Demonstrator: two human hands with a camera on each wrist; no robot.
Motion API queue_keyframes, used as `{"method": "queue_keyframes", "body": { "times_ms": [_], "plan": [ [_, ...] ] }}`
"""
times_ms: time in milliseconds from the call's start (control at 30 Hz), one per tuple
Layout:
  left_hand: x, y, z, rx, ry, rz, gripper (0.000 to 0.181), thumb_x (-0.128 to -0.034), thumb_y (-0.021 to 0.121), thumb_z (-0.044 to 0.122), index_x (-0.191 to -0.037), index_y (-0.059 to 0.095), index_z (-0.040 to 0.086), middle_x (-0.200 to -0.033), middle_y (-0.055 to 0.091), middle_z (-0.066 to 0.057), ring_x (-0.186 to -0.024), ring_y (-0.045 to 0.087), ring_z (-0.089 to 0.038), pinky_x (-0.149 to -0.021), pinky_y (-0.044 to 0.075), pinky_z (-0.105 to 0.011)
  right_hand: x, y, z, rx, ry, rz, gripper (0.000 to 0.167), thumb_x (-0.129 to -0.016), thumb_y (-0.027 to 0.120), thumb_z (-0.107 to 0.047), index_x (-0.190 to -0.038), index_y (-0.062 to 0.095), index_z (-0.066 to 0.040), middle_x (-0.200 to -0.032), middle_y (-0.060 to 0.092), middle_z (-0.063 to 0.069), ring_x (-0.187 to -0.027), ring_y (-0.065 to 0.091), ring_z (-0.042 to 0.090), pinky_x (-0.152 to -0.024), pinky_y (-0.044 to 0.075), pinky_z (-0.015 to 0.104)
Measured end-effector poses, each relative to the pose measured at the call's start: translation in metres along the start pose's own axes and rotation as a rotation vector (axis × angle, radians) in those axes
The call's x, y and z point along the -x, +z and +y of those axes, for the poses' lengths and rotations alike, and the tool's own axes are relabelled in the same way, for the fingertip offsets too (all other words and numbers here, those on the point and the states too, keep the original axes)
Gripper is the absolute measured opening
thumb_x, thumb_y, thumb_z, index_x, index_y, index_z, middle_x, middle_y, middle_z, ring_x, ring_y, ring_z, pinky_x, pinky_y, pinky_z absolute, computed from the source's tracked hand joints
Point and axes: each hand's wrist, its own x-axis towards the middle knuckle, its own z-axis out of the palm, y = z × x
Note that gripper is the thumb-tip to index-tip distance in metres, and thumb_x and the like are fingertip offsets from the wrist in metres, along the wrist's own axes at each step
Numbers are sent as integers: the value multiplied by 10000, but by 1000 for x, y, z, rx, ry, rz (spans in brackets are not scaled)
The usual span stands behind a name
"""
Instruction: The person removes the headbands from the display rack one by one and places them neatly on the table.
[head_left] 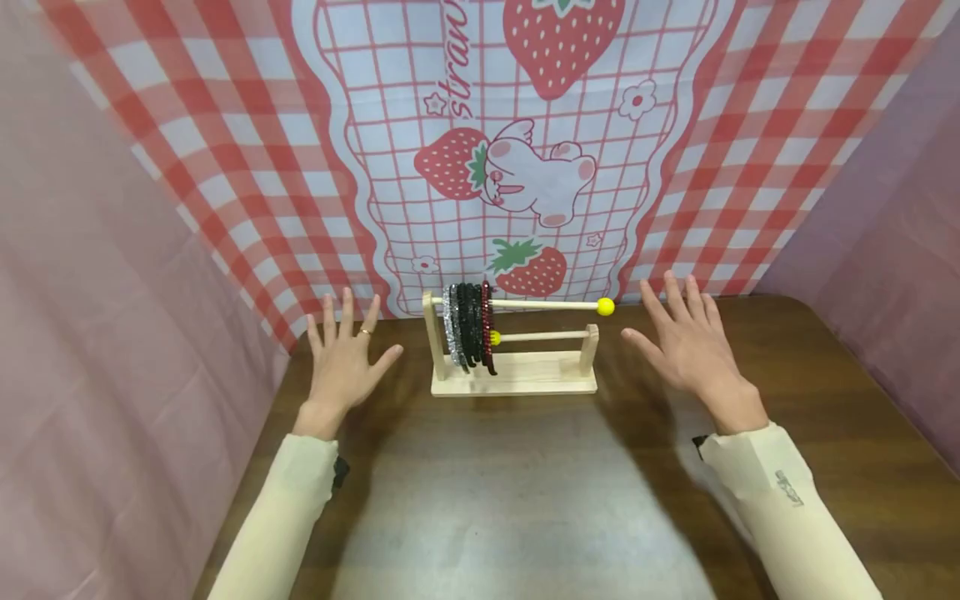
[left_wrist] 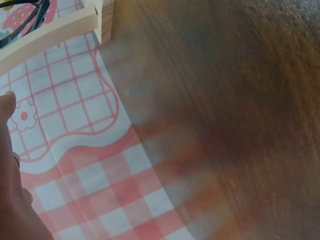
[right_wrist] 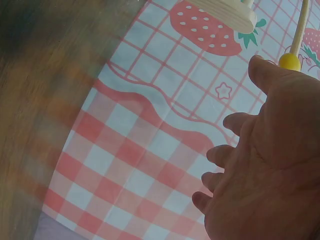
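A small wooden rack point(head_left: 517, 383) stands near the back of the brown table, with two horizontal rods. On the upper rod point(head_left: 547, 306), tipped with a yellow ball point(head_left: 606, 307), hang several hair ties point(head_left: 468, 325) in silver, black and dark red, bunched at the left end. The lower rod point(head_left: 543, 337) has a yellow ball at its left end. To the left of the rack my left hand point(head_left: 341, 362) is spread with straight fingers, a ring on one of them, holding nothing. My right hand point(head_left: 690, 346) is likewise spread and bare, right of the yellow ball.
A red-and-white checked cloth point(head_left: 247, 158) with strawberry prints rises behind the brown tabletop point(head_left: 495, 500). Pinkish fabric point(head_left: 112, 333) hangs along the left side, and more fabric point(head_left: 885, 242) hangs on the right.
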Motion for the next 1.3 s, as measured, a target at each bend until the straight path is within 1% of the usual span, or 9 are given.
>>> {"method": "queue_keyframes", "body": {
  "times_ms": [233,467,600,667,833,967,1067,1167,1300],
  "plan": [
    [3,0,6,-25,22,41,896,-1103,547,637,-1793,95,289,-1835,-46,-240,-1670,-187,-479,-1288,-126,-720,0,-3,-8,6,-16,25,859,-1140,547,-531,-1764,199,-52,-1816,12,310,-1667,-62,552,-1305,-6,727],
    [6,1,24,30,42,92,849,-1108,595,568,-1787,199,247,-1833,-1,-256,-1679,-163,-468,-1296,-88,-727,5,-10,-22,23,-52,91,845,-1130,602,-468,-1764,217,-62,-1818,58,303,-1675,-25,537,-1311,30,718],
    [7,6,34,119,42,119,780,-1134,576,518,-1773,268,194,-1838,34,-240,-1684,-120,-485,-1305,-74,-713,8,-15,-33,30,-55,159,835,-1115,630,-446,-1753,256,-58,-1808,116,312,-1671,49,544,-1304,79,723],
    [7,10,38,203,48,137,732,-1147,584,457,-1758,315,158,-1838,81,-228,-1690,-72,-483,-1315,-60,-697,10,-17,-40,11,-43,240,816,-1093,676,-392,-1733,311,-42,-1786,203,323,-1648,161,556,-1281,150,736],
    [7,26,50,418,88,171,584,-1161,599,304,-1665,473,37,-1781,311,-233,-1678,179,-457,-1338,129,-649,12,-16,-63,-136,-34,551,645,-1003,763,-197,-1579,557,4,-1588,534,313,-1437,499,556,-1151,355,748],
    [8,39,58,488,86,189,526,-1181,558,279,-1631,510,11,-1732,410,-233,-1627,330,-449,-1300,284,-634,12,-11,-78,-235,-77,703,491,-985,779,-150,-1446,692,-6,-1384,683,262,-1233,649,500,-992,495,689],
    [9,47,62,532,67,228,494,-1185,550,259,-1611,534,9,-1682,481,-228,-1565,437,-438,-1262,360,-622,13,-6,-86,-276,-113,739,419,-987,796,-135,-1386,739,-21,-1239,736,223,-1036,721,418,-796,558,595],
    [8,51,68,623,38,278,433,-1172,579,200,-1555,591,-2,-1578,586,-225,-1453,568,-419,-1186,472,-582,15,0,-92,-296,-139,738,353,-987,805,-116,-1323,767,-15,-1105,761,191,-847,736,341,-659,539,503],
    [5,56,75,742,-15,321,358,-1157,605,144,-1472,650,-19,-1438,691,-223,-1273,700,-394,-1069,579,-514,15,7,-96,-321,-142,725,298,-981,818,-105,-1263,789,-14,-987,767,164,-751,738,297,-636,544,469]
  ]
}}
